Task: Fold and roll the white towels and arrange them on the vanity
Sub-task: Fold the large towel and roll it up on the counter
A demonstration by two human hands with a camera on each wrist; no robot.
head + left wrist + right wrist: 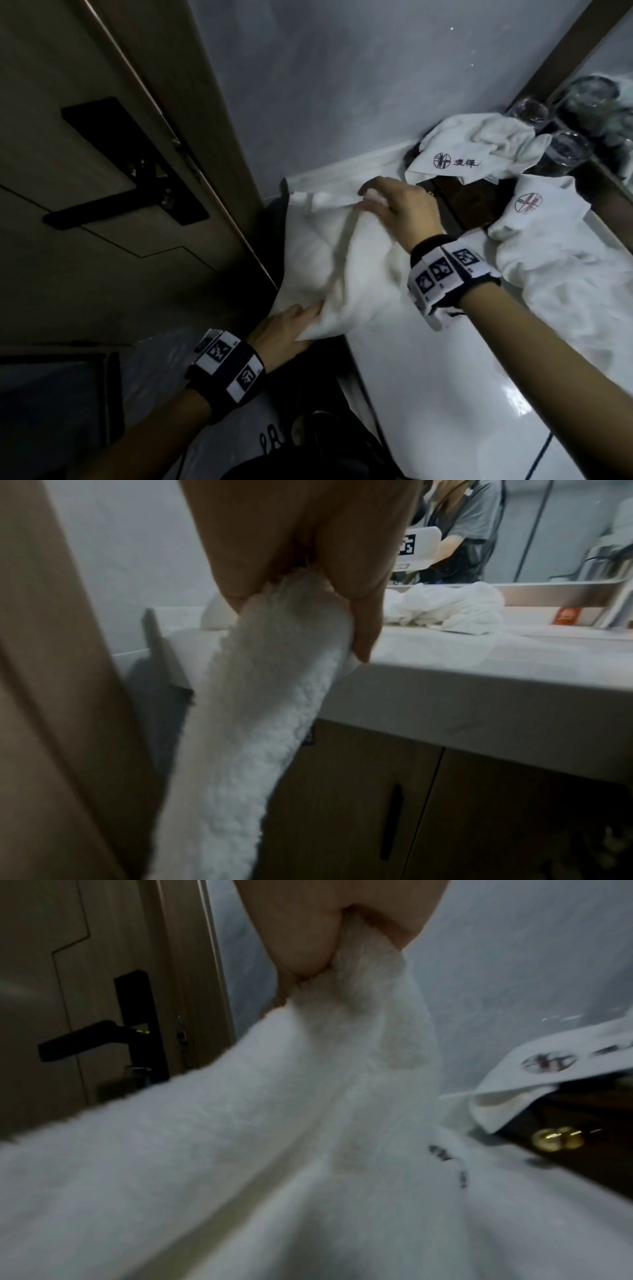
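A white towel (342, 260) is stretched over the left end of the white vanity top (428, 394), part of it hanging past the edge. My left hand (291, 325) pinches its near corner (284, 631) at the counter's front edge. At the far end my right hand (387, 205) grips the towel (359, 1031), bunched in its fingers. A crumpled white towel (479, 147) with a red logo lies at the back. Another logo towel (555, 246) is spread to the right.
A wooden door (85, 154) with a black lever handle (113, 209) stands close on the left. Two upturned glasses (561, 150) sit by the mirror (609, 102) at the back right. A dark wooden box (476, 202) lies under the back towel. Cabinet doors (377, 818) are below the counter.
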